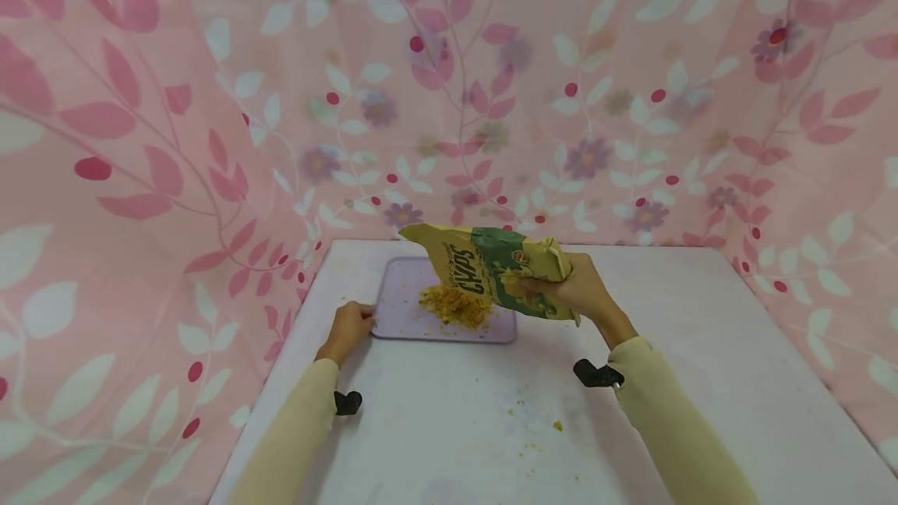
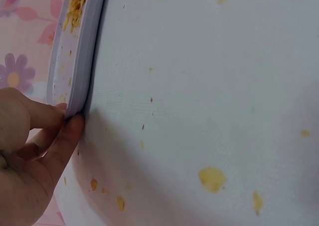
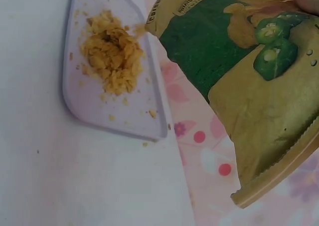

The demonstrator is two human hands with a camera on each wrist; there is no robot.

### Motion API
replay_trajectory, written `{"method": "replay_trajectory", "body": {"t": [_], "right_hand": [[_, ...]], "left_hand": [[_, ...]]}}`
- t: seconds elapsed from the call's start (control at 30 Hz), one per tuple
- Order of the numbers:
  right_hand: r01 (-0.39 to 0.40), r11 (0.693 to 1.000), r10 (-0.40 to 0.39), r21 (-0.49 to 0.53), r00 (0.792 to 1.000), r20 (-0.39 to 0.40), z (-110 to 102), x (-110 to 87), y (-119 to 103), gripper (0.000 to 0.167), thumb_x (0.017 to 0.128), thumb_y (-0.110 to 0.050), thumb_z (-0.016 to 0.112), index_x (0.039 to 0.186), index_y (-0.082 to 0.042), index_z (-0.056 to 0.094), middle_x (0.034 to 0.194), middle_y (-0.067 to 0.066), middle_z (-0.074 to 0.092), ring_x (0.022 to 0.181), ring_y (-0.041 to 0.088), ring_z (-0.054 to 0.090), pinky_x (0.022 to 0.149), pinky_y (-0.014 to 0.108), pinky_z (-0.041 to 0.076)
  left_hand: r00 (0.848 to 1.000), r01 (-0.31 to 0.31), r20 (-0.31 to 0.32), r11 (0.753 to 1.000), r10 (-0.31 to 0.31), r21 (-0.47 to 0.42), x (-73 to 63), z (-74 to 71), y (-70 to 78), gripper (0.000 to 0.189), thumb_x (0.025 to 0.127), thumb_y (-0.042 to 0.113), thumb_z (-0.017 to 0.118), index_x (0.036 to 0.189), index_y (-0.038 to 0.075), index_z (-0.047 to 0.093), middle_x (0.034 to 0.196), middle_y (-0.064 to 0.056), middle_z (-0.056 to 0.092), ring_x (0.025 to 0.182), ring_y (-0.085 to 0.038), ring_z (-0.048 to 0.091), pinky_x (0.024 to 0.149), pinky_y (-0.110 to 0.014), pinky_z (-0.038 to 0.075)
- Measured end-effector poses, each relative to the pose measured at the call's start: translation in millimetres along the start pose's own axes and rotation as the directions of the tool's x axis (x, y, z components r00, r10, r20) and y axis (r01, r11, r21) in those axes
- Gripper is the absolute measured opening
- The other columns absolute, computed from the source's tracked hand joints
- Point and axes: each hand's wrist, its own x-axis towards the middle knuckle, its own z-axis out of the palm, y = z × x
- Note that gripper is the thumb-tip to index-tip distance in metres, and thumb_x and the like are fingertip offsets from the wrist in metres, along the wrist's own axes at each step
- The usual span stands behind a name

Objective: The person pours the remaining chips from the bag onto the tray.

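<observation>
My right hand (image 1: 578, 287) grips a yellow and green chips bag (image 1: 501, 267) by its right end, holding it tilted above the tray. The bag's other end points left over a heap of crushed chips (image 1: 456, 308). That heap lies on a shallow lilac tray (image 1: 400, 318), also seen in the right wrist view with crumbs around the chips (image 3: 112, 54). At the tray's left edge my left hand (image 1: 348, 327) pinches the rim between thumb and fingers; the left wrist view shows this hand (image 2: 37, 151) at the tray corner.
Chip crumbs are scattered on the white table (image 1: 435, 427), with one larger chip piece (image 1: 557, 426) near the front. Pink floral cloth (image 1: 449, 100) surrounds the table at the back and sides. Black wrist mounts (image 1: 596, 374) sit at both sleeves.
</observation>
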Motion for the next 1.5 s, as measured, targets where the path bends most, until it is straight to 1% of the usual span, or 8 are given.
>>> {"method": "replay_trajectory", "body": {"t": [0.17,0.4,0.63,0.87,1.07,1.3,1.4,1.5], "right_hand": [[0.037,0.994,-0.037,0.105,0.999,-0.002,-3,-0.8,-11,0.029,0.08,-0.004,0.079,0.106,0.001,0.069,0.093,0.015,0.073,0.083,0.025,0.069,0.075,0.036,0.055],[-0.016,1.0,0.016,-0.007,0.999,0.038,4,5.2,11,0.031,0.079,-0.016,0.082,0.104,-0.002,0.071,0.093,0.011,0.073,0.084,0.024,0.068,0.074,0.043,0.054],[0.013,0.994,-0.008,0.104,0.999,-0.047,3,11.2,33,0.036,0.078,-0.022,0.083,0.107,-0.006,0.07,0.095,0.012,0.072,0.086,0.024,0.067,0.074,0.04,0.054],[-0.039,0.998,0.038,0.042,0.999,0.028,6,10.5,35,0.039,0.077,-0.034,0.084,0.106,-0.011,0.072,0.095,0.006,0.073,0.086,0.02,0.068,0.073,0.04,0.054],[-0.013,0.989,0.022,0.148,0.998,-0.055,5,10.1,30,0.037,0.077,-0.021,0.084,0.108,-0.006,0.069,0.095,0.01,0.073,0.085,0.022,0.068,0.073,0.038,0.055],[0.008,0.997,-0.01,0.071,1.0,0.025,13,8.1,18,0.033,0.079,-0.014,0.082,0.107,-0.003,0.071,0.095,0.01,0.073,0.087,0.022,0.068,0.075,0.038,0.054],[0.011,0.99,-0.013,0.139,1.0,0.02,10,4.3,11,0.03,0.079,-0.009,0.081,0.107,-0.001,0.07,0.092,0.012,0.073,0.084,0.025,0.069,0.076,0.04,0.054],[0.017,0.978,-0.015,0.207,1.0,-0.013,9,6.1,18,0.031,0.079,-0.011,0.082,0.106,-0.004,0.069,0.093,0.011,0.073,0.084,0.024,0.069,0.076,0.037,0.055]], "left_hand": [[1.0,0.013,0.004,1.0,-0.013,0.016,1.5,-0.4,-0.5,0.03,0.086,-0.004,0.066,0.116,-0.008,0.066,0.116,-0.024,0.065,0.108,-0.031,0.059,0.084,-0.039,0.051],[0.999,0.039,0.013,0.999,-0.04,0.006,1.9,-0.4,-1.2,0.031,0.086,-0.002,0.065,0.117,-0.007,0.066,0.116,-0.023,0.066,0.099,-0.026,0.059,0.08,-0.036,0.051],[1.0,0.003,0.004,1.0,-0.003,-0.007,0.8,-0.5,0.9,0.03,0.084,-0.005,0.066,0.115,-0.009,0.066,0.115,-0.025,0.065,0.094,-0.026,0.059,0.074,-0.034,0.051],[1.0,-0.01,-0.012,1.0,0.01,0.0,0.2,-0.7,0.8,0.031,0.084,-0.004,0.066,0.115,-0.009,0.066,0.114,-0.023,0.066,0.091,-0.024,0.059,0.075,-0.034,0.05],[1.0,-0.021,-0.006,1.0,0.021,-0.003,1.0,-0.5,-1.2,0.032,0.084,-0.005,0.065,0.115,-0.01,0.066,0.114,-0.024,0.066,0.095,-0.027,0.06,0.078,-0.037,0.051],[1.0,0.01,-0.001,1.0,-0.01,-0.001,3.0,-0.1,-7.1,0.032,0.086,-0.002,0.065,0.117,-0.009,0.065,0.118,-0.023,0.065,0.105,-0.03,0.06,0.084,-0.04,0.051],[1.0,0.004,0.002,1.0,-0.004,-0.007,3.2,1.1,-6.0,0.032,0.085,-0.003,0.065,0.116,-0.009,0.065,0.117,-0.023,0.065,0.102,-0.028,0.06,0.081,-0.039,0.051],[1.0,0.004,0.011,1.0,-0.004,-0.015,3.1,1.2,-3.9,0.031,0.086,-0.003,0.064,0.116,-0.01,0.065,0.118,-0.022,0.065,0.105,-0.028,0.059,0.082,-0.038,0.051]]}}
